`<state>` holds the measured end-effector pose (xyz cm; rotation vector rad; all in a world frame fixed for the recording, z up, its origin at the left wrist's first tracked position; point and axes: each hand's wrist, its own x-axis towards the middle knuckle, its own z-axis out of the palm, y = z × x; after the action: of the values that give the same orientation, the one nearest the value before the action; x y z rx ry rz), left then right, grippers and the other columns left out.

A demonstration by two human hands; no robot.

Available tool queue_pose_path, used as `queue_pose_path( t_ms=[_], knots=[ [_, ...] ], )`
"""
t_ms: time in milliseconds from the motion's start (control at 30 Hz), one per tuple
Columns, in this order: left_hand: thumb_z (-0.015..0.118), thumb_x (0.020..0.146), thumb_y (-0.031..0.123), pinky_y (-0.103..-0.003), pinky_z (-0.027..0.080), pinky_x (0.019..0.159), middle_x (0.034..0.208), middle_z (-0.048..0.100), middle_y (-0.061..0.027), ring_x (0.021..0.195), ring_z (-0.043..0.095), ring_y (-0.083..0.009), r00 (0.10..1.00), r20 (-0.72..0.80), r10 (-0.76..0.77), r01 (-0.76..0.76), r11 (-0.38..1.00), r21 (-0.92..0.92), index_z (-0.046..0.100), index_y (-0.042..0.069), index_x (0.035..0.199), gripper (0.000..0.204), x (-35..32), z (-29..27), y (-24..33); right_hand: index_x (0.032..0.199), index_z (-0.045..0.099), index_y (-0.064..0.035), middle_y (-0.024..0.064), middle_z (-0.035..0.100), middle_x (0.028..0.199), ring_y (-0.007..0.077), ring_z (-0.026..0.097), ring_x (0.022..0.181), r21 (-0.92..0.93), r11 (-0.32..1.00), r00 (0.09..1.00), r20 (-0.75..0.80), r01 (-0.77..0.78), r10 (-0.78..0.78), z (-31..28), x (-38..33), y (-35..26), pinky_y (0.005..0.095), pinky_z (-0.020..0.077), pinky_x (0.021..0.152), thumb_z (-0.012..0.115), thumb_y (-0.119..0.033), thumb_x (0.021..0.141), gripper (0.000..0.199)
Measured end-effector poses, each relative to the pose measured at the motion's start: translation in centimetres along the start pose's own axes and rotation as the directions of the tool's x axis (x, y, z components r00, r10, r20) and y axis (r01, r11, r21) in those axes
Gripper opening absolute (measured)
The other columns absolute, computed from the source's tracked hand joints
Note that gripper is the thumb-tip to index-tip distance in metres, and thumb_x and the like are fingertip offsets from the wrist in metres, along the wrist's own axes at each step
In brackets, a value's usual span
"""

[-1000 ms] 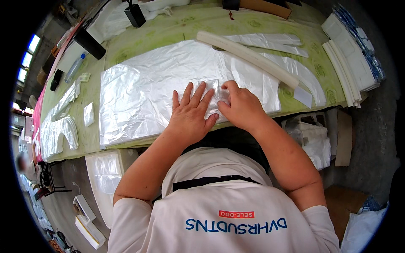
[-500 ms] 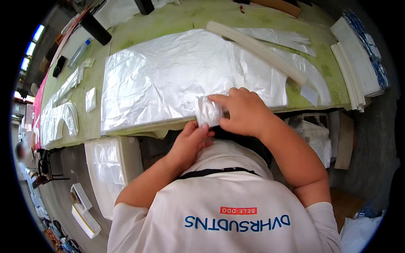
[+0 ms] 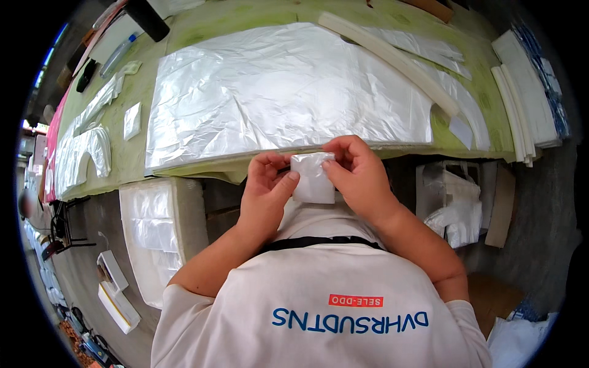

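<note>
Folded white packet (image 3: 313, 185) sits between left fingers (image 3: 287, 183) and right fingers (image 3: 337, 174), each pinched closed at its upper sides.

A packet (image 3: 314, 185) is being held before the plastic sheet (image 3: 264, 92), while across the sheet's right part a tube (image 3: 389, 64) is lying.

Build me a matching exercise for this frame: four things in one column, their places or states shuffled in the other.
1. square plastic packet
2. off-white tube
3. clear bottle
4. green tablecloth

a. under the plastic sheets
b. wears a blue cap
c. between left hand and right hand
d. lying across the sheets

Pairs: 1-c, 2-d, 3-b, 4-a
</note>
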<state>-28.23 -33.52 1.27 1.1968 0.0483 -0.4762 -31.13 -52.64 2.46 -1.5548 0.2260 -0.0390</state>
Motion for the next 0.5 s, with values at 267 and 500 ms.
queue_pose_path(
  t_ms=[267, 500],
  knots=[
    [0.062, 0.096, -0.007, -0.027, 0.050, 0.095, 0.110, 0.070, -0.0016, 0.105, 0.062, -0.0102, 0.991, 0.075, 0.111, -0.121, 0.983, 0.138, 0.070, 0.002, 0.109, 0.019, -0.4, -1.9, 1.0, 0.113, 0.062, -0.0041, 0.0023, 0.063, 0.090, 0.0077, 0.059, 0.078, -0.162, 0.972, 0.985, 0.038, 0.171, -0.167, 2.0, -0.6, -1.0, 0.0245, 0.0498, 0.070, 0.066, 0.002, 0.091, 0.023],
    [0.063, 0.091, 0.003, -0.021, 0.040, 0.067, 0.089, 0.059, 0.0041, 0.073, 0.045, -0.0051, 0.824, -0.273, 0.497, -0.224, 0.727, 0.649, 0.068, 0.007, 0.131, 0.040, 5.1, -15.7, 13.7, 0.117, 0.060, -0.0034, 0.0042, 0.065, 0.107, 0.0097, 0.060, 0.092, -0.058, 0.975, 0.975, 0.072, 0.215, -0.211, 1.2, -0.4, -0.4, 0.0257, 0.0507, 0.083, 0.063, 0.005, 0.093, 0.025]
  ],
)
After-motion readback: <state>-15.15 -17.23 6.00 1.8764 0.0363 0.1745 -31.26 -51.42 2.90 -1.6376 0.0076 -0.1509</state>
